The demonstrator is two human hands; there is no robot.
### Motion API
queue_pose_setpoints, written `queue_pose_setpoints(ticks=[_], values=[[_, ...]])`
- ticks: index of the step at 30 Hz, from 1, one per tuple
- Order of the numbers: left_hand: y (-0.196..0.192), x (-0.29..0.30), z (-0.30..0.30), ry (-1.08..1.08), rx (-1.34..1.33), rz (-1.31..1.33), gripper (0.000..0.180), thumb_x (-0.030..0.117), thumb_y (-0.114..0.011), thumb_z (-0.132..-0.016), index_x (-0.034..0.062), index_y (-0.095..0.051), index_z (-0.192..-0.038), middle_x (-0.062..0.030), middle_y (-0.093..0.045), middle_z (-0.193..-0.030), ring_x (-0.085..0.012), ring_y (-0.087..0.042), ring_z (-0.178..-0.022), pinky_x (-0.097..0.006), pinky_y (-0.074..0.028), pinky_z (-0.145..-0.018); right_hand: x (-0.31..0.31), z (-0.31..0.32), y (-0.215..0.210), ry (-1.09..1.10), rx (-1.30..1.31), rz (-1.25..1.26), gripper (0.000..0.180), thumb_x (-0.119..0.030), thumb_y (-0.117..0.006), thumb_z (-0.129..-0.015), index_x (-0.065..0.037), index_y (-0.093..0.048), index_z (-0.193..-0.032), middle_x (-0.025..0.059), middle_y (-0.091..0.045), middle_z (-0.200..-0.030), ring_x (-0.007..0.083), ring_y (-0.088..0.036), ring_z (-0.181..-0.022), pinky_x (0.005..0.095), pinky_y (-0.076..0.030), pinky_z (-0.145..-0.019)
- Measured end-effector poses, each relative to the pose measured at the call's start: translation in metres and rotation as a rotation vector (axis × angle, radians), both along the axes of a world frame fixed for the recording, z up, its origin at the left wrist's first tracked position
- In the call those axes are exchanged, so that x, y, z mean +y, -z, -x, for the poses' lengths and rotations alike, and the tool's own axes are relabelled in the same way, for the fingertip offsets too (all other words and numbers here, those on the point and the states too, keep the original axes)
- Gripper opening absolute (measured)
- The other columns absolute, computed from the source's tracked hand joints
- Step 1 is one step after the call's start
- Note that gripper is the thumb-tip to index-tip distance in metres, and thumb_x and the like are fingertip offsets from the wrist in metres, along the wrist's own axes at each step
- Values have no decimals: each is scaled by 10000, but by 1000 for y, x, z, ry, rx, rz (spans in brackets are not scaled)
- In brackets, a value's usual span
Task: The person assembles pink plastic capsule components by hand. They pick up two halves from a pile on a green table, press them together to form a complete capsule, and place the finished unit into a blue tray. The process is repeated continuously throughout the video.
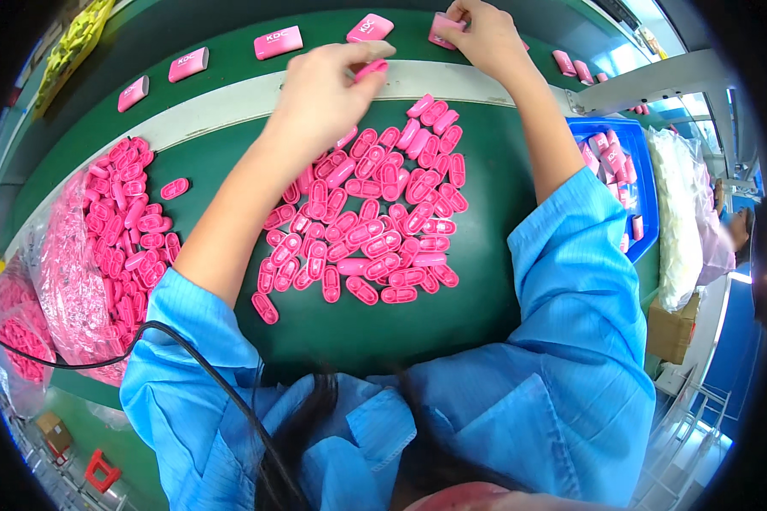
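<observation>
Head view, the only one I have. The left hand (328,89) is at the far edge of the green work mat (315,315), fingers curled, thumb and forefinger pinched on one small pink clip (371,68). The clip's long axis runs roughly left to right, tilted slightly up to the right, and it sticks out of the hand's right side. The right hand (479,36) is farther off and to the right, over the dark conveyor belt (230,25), fingers closed round a pink case (442,29), of which I see only the left end.

Key relation: the held clip lies near and left of the held case, the two apart, the left hand's fingertips pointing towards the right hand. The left hand is the nearer to the loose clips.

Counts: five pink cases on the belt in a row to the left of the hands, the nearest of them just beside the right hand. The clip heap (375,204) on the mat under the forearms holds several dozen, too overlapped for an exact count. A second heap (132,213) lies left, spilling from a clear bag (55,272), with one stray between the heaps. A blue tray (643,183) at right holds more pink pieces, number unclear.
</observation>
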State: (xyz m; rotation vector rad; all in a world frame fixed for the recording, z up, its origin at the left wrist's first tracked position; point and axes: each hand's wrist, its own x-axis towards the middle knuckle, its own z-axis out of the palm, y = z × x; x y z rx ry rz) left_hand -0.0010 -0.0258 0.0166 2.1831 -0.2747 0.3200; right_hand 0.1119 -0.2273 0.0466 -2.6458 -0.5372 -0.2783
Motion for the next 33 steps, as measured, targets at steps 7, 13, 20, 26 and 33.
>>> queue_pose_setpoints(ticks=[7, 13, 20, 26, 33], values=[[6, 14, 1, 76, 394, 930, 321, 22, -558, -909, 23, -552, -1229, -136, -670, -1054, -190, -670, -922, -269, -550, -839, 24, 46, 2, -375, 717, -748, 313, -133, -687, -881, 25, -605, -1138, 103, -675, -1023, 136, -673, -884, 235, -551, -795], [8, 13, 2, 10, 247, 884, 306, 64, -636, -898, 28, -579, -1197, -129, -685, -1008, -163, -669, -915, -250, -559, -804, 27, 45, 27, -372, 797, -905, 289, -144, -658, -907, 9, -572, -1137, 105, -667, -1026, 143, -680, -879, 235, -551, -806], [-1, 9, 10, 31, 156, 761, 296, -25, -607, -890, -27, -580, -1184, -79, -687, -1022, -138, -653, -892, -230, -526, -762, 30, 50, 26, -455, 869, -1130, 235, -6, -652, -874, 38, -559, -1085, 133, -670, -1046, 170, -659, -917, 273, -563, -790], [5, 14, 6, -51, 6, 519, 367, 110, -664, -886, 15, -584, -1231, -133, -696, -1028, -147, -669, -887, -270, -541, -804, 24, 44, 28, -462, 555, -864, 282, -71, -690, -869, 23, -583, -1113, 113, -674, -1003, 171, -673, -888, 293, -560, -827], [-25, -2, 30, -169, 154, 67, 270, 39, -567, -890, -30, -601, -1149, -228, -671, -989, -318, -673, -854, -310, -523, -779, 35, 68, 14, -467, 533, -969, 222, 40, -646, -859, 46, -568, -1067, 143, -668, -1049, 165, -655, -948, 284, -558, -828]])
